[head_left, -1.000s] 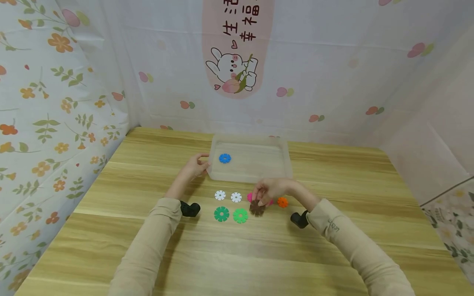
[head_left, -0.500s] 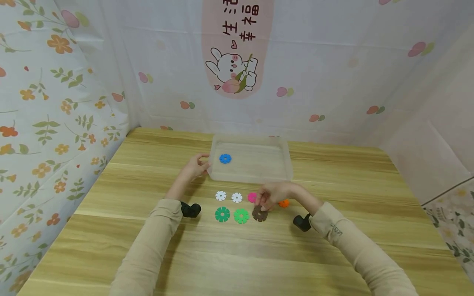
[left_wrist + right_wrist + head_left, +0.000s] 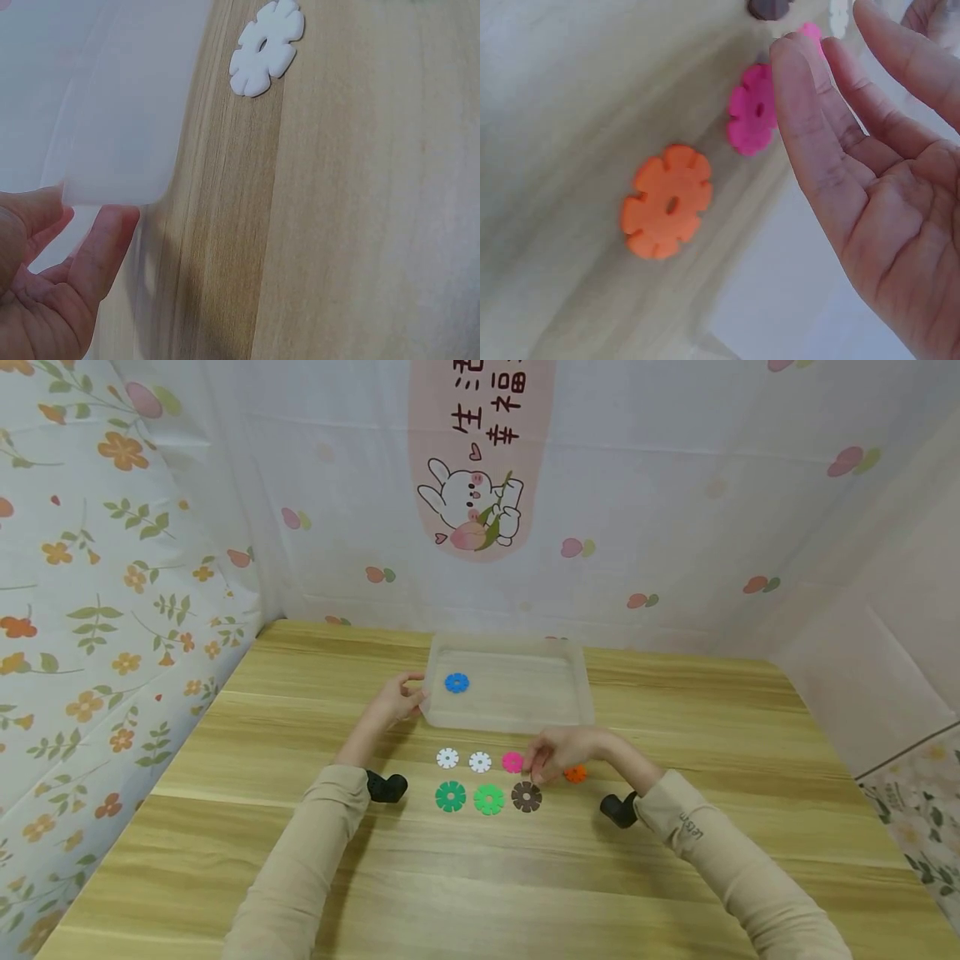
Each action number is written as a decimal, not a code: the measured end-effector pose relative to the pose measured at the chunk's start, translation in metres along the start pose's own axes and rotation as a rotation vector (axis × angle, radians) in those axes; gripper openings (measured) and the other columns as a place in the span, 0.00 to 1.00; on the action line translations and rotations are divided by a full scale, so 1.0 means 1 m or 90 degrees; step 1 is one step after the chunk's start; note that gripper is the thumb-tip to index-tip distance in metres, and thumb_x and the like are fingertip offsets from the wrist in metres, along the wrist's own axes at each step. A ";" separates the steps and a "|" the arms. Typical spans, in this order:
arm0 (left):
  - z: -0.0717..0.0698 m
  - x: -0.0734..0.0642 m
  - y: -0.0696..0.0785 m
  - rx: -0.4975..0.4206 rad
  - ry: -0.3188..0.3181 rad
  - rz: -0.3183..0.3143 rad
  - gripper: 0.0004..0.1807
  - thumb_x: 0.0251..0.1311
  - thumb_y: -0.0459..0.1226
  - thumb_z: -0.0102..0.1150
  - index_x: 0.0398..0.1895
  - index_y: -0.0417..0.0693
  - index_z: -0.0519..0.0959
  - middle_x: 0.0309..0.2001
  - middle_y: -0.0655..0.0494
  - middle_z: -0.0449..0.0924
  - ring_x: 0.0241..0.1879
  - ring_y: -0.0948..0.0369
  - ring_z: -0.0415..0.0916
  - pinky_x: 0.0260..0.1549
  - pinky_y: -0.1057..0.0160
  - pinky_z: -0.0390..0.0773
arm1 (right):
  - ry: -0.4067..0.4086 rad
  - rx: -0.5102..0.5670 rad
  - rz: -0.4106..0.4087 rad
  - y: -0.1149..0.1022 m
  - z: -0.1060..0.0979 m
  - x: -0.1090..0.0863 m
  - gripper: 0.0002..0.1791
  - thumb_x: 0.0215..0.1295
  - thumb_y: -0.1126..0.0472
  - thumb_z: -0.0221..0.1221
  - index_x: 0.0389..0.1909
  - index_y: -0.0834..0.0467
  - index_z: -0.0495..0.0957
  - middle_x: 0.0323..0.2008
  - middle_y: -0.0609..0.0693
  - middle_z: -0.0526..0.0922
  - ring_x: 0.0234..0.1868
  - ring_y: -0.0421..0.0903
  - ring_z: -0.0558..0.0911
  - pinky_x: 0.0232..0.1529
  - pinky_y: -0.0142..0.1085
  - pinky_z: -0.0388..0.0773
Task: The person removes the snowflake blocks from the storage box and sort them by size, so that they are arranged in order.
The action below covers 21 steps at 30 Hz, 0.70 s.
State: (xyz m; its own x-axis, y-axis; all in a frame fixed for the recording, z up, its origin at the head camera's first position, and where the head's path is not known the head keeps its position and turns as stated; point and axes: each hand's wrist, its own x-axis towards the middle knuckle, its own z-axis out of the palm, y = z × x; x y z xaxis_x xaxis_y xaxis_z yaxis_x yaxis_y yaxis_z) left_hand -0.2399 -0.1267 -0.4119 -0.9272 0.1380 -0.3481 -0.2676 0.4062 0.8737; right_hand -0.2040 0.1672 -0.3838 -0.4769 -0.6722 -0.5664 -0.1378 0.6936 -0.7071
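Note:
My left hand (image 3: 397, 697) holds the left side of a clear plastic box (image 3: 510, 720), with thumb and fingers at its wall in the left wrist view. Inside the box lies a blue notched disc (image 3: 457, 682). My right hand (image 3: 562, 752) hovers just behind a brown notched disc (image 3: 527, 797), its fingers loosely bent around nothing. The brown disc lies flat beside a light green disc (image 3: 489, 799) and a dark green disc (image 3: 451, 797). One pink disc (image 3: 513, 762) shows left of the fingers; a second pink disc (image 3: 750, 109) is hidden by the hand in the head view.
Two white discs, the left one (image 3: 447, 758) and the right one (image 3: 480, 762), lie in front of the box. An orange disc (image 3: 575, 773) is right of my right hand. Black wrist cameras sit at both cuffs. Patterned cloth hangs behind the wooden table (image 3: 480, 893).
The brown disc has moved down to lie flat in line with the green ones, and my right hand has let go of it and lifted slightly. My left hand stays at the box.

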 end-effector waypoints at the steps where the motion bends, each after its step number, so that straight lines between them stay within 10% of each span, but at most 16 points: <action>1: 0.000 0.000 0.000 0.000 0.000 -0.001 0.26 0.67 0.34 0.44 0.68 0.45 0.56 0.59 0.35 0.66 0.54 0.46 0.71 0.47 0.61 0.76 | 0.000 0.007 0.000 -0.001 -0.001 0.000 0.14 0.54 0.72 0.59 0.43 0.68 0.75 0.35 0.54 0.81 0.34 0.40 0.77 0.38 0.32 0.77; 21: -0.001 0.003 -0.002 -0.013 0.004 0.004 0.25 0.67 0.33 0.44 0.67 0.43 0.57 0.58 0.34 0.67 0.50 0.50 0.73 0.41 0.65 0.77 | 0.041 -0.044 -0.046 -0.028 -0.030 0.008 0.19 0.58 0.63 0.59 0.48 0.70 0.72 0.38 0.55 0.80 0.38 0.41 0.76 0.43 0.34 0.75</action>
State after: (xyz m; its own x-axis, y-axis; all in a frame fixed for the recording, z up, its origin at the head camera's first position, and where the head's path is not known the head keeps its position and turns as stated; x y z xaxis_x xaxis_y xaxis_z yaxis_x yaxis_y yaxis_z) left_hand -0.2425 -0.1276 -0.4146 -0.9305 0.1346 -0.3408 -0.2674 0.3862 0.8828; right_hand -0.2299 0.1500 -0.3558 -0.5176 -0.7049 -0.4850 -0.2318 0.6612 -0.7135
